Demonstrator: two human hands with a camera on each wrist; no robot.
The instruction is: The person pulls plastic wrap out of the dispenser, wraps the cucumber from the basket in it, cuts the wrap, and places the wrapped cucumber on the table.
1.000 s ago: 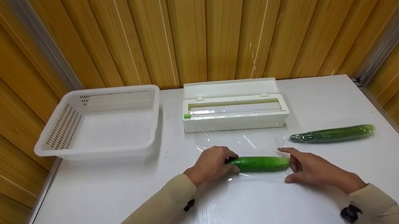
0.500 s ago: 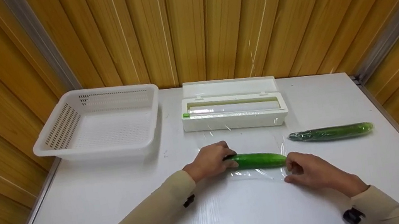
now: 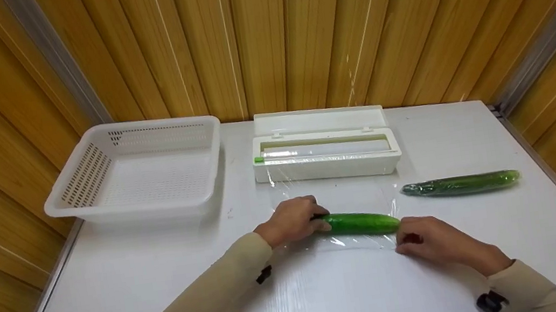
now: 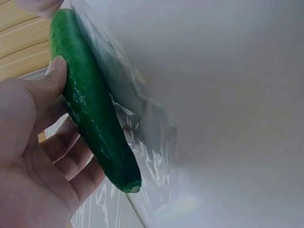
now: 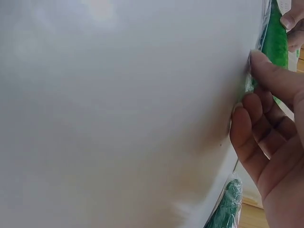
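Note:
A green cucumber (image 3: 361, 223) lies crosswise over a sheet of clear cling film (image 3: 338, 199) in the head view. My left hand (image 3: 295, 220) grips its left part, thumb on the near side and fingers on the far side. In the left wrist view the cucumber (image 4: 92, 99) shows its dark stem end beyond my fingers. At the right end, my right hand (image 3: 433, 237) has curled fingers and pinches the film's edge by the cucumber's tip. The film runs back to a roll in a white dispenser box (image 3: 329, 169) with its lid raised.
A second cucumber (image 3: 461, 184), wrapped in film, lies to the right. At the back left stands a white perforated basket (image 3: 138, 205). Wood-panelled walls (image 3: 261, 38) enclose the white table (image 3: 331, 301) at the back and sides.
My right hand's fingers have closed from a spread pose to a pinch at the film beside the cucumber's right tip. My left hand keeps its grip on the cucumber.

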